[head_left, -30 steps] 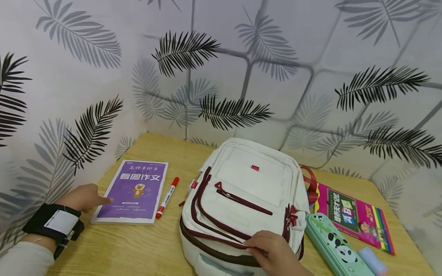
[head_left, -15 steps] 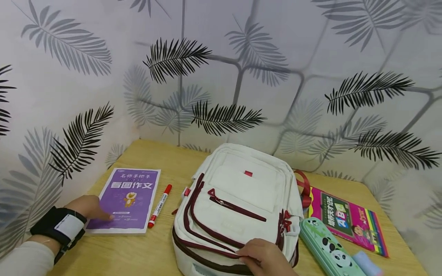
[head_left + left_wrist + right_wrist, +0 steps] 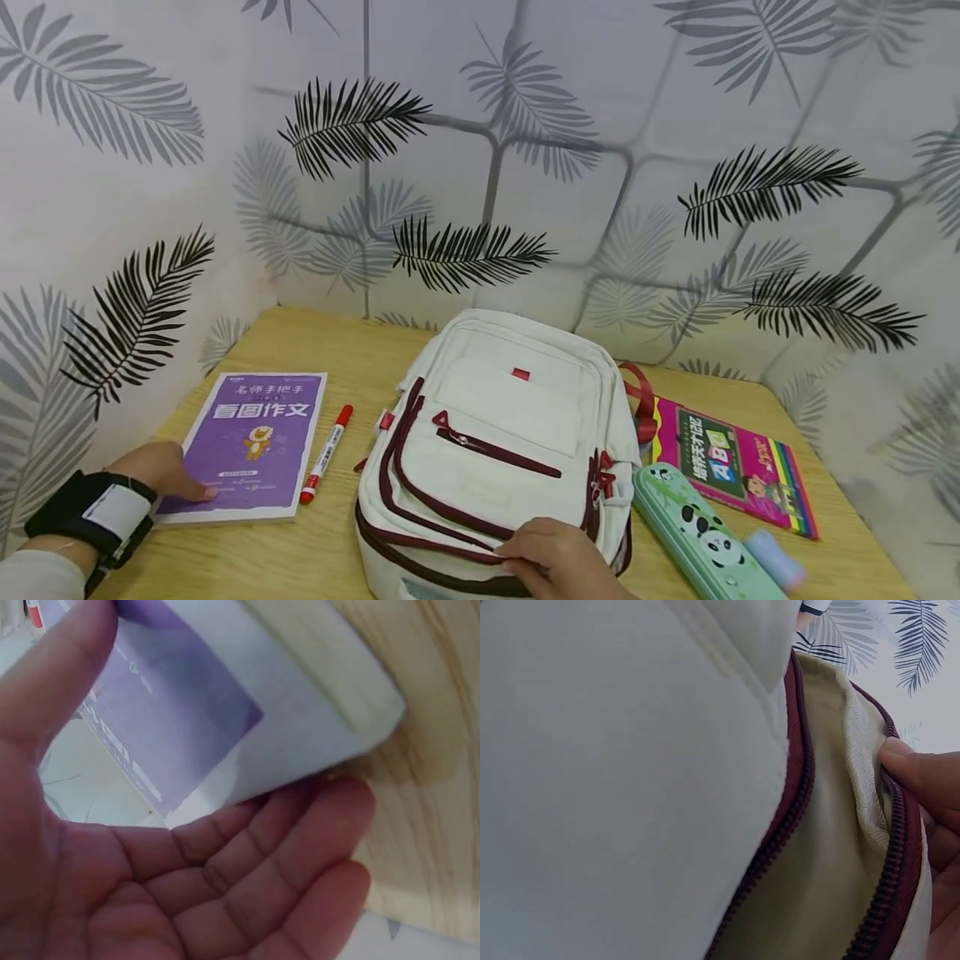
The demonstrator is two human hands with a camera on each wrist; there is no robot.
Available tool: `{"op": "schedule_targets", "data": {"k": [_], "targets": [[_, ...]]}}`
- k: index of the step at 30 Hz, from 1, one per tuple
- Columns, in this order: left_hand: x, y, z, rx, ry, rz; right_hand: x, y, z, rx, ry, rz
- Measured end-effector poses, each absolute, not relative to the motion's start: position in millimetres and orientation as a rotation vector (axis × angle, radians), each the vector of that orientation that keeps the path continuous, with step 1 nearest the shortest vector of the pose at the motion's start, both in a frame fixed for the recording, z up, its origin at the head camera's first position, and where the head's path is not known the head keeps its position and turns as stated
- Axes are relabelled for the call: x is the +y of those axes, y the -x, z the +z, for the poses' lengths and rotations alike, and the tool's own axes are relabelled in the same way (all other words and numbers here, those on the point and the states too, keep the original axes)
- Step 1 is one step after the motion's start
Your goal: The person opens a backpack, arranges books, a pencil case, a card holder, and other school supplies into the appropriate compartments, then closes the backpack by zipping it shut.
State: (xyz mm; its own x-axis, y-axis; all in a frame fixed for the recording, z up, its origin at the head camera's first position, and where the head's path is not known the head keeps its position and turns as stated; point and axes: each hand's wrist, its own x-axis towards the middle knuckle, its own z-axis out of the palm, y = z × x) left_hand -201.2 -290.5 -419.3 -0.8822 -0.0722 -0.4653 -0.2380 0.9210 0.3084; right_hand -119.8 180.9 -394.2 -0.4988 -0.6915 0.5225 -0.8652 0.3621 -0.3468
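White backpack [image 3: 510,408], just one, had its zip edge [image 3: 901,866] pinched by the right hand [image 3: 557,557]; left hand [image 3: 156,473] pinched one purple book [image 3: 281,433].

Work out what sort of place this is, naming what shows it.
Probably a study corner, perhaps at home: a white backpack, a purple book and a green panda case share a wooden table.

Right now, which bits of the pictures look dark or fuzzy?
Head view: bright, white fabric backpack fairly clear; left wrist view: fuzzy print on the purple-and-white paper book, soft shadow on the pale wooden table; right wrist view: dim, though the dark-red zipper teeth show.
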Motion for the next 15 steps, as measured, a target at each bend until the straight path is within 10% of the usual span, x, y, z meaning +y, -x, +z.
{"op": "schedule_targets", "data": {"k": [15], "targets": [[-300.6, 205.7, -412.0, 2.718, 0.129, 0.44, 181.9, 122.5, -397.8, -2.246, -1.438, 0.796]]}}
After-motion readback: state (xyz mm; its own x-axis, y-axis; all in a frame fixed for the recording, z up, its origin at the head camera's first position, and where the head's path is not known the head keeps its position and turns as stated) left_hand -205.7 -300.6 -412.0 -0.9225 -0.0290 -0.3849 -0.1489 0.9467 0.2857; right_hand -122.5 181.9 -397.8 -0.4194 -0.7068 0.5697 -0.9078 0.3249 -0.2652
